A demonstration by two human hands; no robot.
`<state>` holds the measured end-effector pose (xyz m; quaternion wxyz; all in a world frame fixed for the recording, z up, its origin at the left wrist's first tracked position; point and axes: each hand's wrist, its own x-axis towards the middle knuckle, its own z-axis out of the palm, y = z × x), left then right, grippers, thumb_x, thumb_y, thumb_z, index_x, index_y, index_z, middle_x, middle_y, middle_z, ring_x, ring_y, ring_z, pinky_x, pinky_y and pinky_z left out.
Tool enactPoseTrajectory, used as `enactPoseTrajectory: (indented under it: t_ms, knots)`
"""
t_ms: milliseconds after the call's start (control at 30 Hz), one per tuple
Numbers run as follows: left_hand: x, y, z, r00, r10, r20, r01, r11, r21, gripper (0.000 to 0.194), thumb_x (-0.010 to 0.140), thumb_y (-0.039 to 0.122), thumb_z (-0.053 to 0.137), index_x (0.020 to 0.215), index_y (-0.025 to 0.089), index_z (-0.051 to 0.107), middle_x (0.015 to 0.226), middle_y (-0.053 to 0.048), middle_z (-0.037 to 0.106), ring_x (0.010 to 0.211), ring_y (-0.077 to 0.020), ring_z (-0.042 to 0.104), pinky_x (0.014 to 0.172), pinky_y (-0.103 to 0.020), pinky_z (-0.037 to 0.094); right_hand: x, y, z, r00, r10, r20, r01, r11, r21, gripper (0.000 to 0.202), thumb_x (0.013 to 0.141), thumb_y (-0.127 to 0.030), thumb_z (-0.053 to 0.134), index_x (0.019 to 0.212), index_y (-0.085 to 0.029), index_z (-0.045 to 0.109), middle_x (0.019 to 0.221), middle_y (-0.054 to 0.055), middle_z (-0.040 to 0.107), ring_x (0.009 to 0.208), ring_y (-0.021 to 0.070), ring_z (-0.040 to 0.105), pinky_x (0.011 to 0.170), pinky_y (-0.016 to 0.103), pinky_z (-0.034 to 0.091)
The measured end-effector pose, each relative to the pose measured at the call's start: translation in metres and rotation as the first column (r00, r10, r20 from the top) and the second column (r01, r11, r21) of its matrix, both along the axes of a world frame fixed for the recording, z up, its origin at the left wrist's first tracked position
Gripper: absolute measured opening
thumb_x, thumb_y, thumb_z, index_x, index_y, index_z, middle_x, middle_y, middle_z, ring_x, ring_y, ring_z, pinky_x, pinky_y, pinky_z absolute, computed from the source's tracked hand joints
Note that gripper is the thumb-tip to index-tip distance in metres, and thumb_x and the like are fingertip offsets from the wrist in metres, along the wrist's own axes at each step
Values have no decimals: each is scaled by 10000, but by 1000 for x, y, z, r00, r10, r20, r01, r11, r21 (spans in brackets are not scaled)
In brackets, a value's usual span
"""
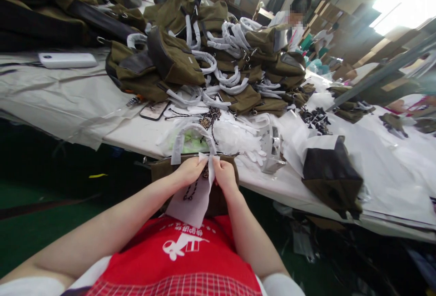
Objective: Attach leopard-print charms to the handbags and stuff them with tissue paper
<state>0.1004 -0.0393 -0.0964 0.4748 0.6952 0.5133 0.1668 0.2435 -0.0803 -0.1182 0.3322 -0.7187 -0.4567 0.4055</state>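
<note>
My left hand point(191, 170) and my right hand point(224, 174) both pinch the upper edge of a thin white wrapping sheet point(190, 205), which hangs down toward my apron. Partly behind the sheet shows a leopard-print piece with dark cords point(192, 190). Below and behind my hands is an olive-brown handbag point(163, 168) at the table's near edge. Its handle point(194, 128), wrapped in white, arches up just beyond my fingers. The bag's lower part is hidden by my arms and the sheet.
A heap of olive handbags point(177, 59) with white-wrapped handles fills the far side of the table point(119, 134). Nearby lie a phone point(154, 110), a white device point(68, 60) and leopard-print cords point(209, 116). Another bag point(332, 182) stands right. Other people work beyond.
</note>
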Motion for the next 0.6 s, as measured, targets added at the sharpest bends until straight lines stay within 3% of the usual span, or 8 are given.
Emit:
enactPoseTrajectory:
  t_ms: [133,233,400,600]
  knots:
    - [-2,5,-1,994,32,-100,-29,999,31,241,780,350,583,825,158,721,939,-130,741,991,-332,656,900,-387,463,0,0,7,993,61,97,-54,995,-80,512,877,-547,460,503,-200,496,362,-21,470,304,118,460,354,213,297]
    - [1,6,0,994,11,-105,-10,1000,7,192,737,329,626,787,173,727,865,-99,749,887,-307,680,837,-373,488,-1,1,8,972,68,226,-50,995,-85,499,874,-528,487,511,-191,546,396,3,522,379,134,516,407,220,316]
    - [5,3,-1,1000,-6,11,7,999,-34,217,756,296,578,851,194,744,890,-30,763,897,-244,684,808,-299,507,-4,0,4,904,27,427,-24,1000,-13,524,910,-516,448,547,-184,629,532,56,636,499,169,576,474,253,324]
    - [3,3,-11,992,110,68,-109,994,-23,322,815,335,493,981,144,693,930,-55,757,855,-222,689,725,-274,521,-10,-3,6,832,69,550,-41,997,-64,562,957,-499,379,671,-161,726,698,146,719,654,244,668,557,290,389]
